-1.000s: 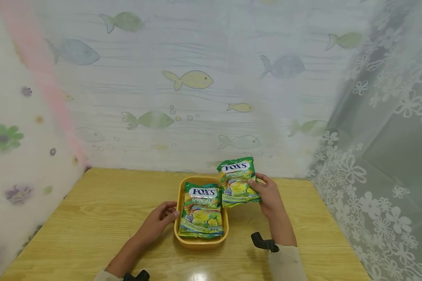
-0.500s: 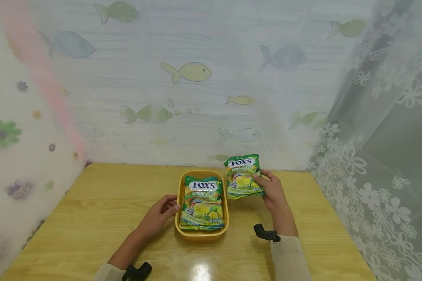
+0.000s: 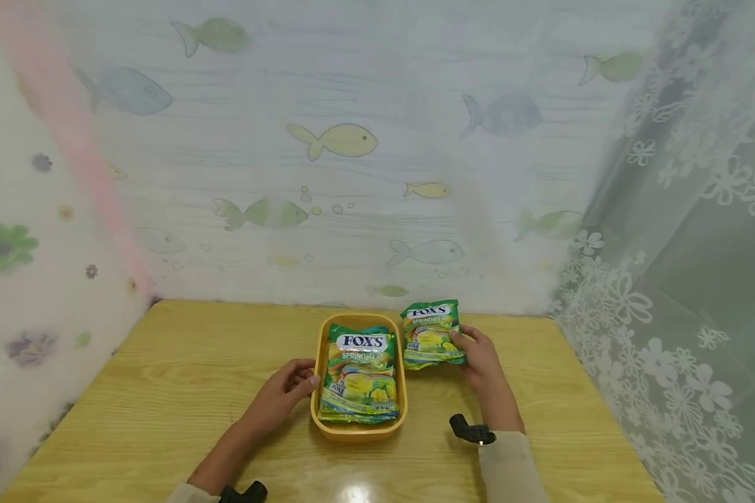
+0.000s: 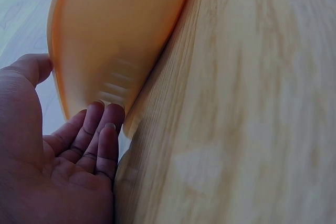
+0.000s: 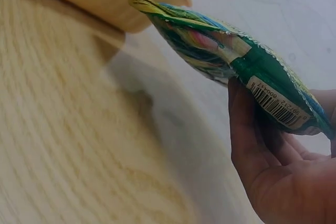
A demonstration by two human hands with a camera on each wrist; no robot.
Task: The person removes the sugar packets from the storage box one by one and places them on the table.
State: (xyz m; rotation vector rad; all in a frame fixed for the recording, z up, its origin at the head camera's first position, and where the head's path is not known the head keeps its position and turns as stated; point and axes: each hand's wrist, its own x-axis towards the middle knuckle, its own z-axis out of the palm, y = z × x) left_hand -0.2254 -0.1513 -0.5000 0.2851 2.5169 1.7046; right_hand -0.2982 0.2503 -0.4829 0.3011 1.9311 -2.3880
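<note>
The right hand (image 3: 482, 360) grips a green Fox's Spring Tea candy bag (image 3: 432, 334) by its right edge, thumb on the printed face and fingers (image 5: 251, 145) curled underneath, as the right wrist view shows beside the barcode. This bag sits just to the right of the yellow tray (image 3: 317, 391), tilted with its top end raised toward the wall; its lower edge appears to be close to the wooden table (image 3: 163, 391), though from the head view it is hard to tell whether it touches. The right wrist view shows the bag (image 5: 231, 61) above the table surface with a shadow beneath it, and the tray's corner (image 5: 131, 3) just beyond its tip. The left hand (image 3: 283, 391) rests against the left wall of the tray, its fingers (image 4: 100, 135) loosely bent and touching the tray's outer side (image 4: 115, 35) low down near the table, with the thumb up by the rim; it does not wrap around anything. Inside the tray lies a stack of matching candy bags (image 3: 360, 377), the top one face up with its logo toward the wall. Behind the table hang a fish-patterned curtain (image 3: 352, 175) and, to the right, a lace curtain (image 3: 679, 279).
</note>
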